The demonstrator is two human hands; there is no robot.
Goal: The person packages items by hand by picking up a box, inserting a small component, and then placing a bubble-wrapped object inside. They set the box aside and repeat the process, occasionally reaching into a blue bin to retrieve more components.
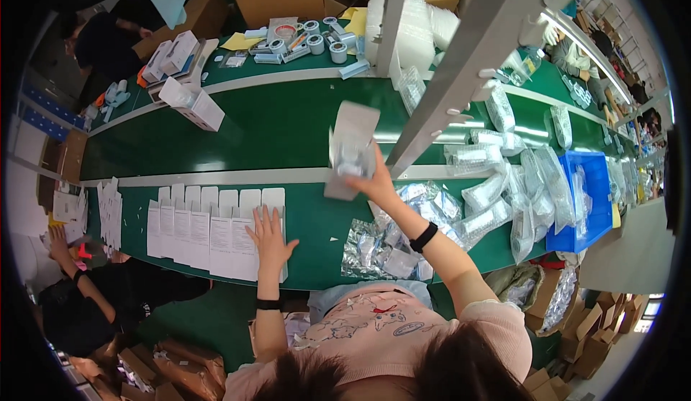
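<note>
My right hand [375, 179] grips a small white box [355, 122] with its flap up, held over the rail at the middle of the bench. Something in clear plastic shows inside that box. My left hand [269, 244] lies with fingers spread on the right end of a row of white boxes [199, 237]. These stand side by side with their tabs up and printed text on their faces. Close to my right forearm lies a heap of silver and clear plastic packets [392, 251]. Bubble-wrapped packages [484, 226] are piled to the right of it.
A blue bin [603, 217] stands at the right. Another open white box [193, 104] sits on the green conveyor [281, 131]. Tape rolls [315, 44] lie beyond it, and a metal post [461, 77] rises on the right. A co-worker [93, 293] is at the left.
</note>
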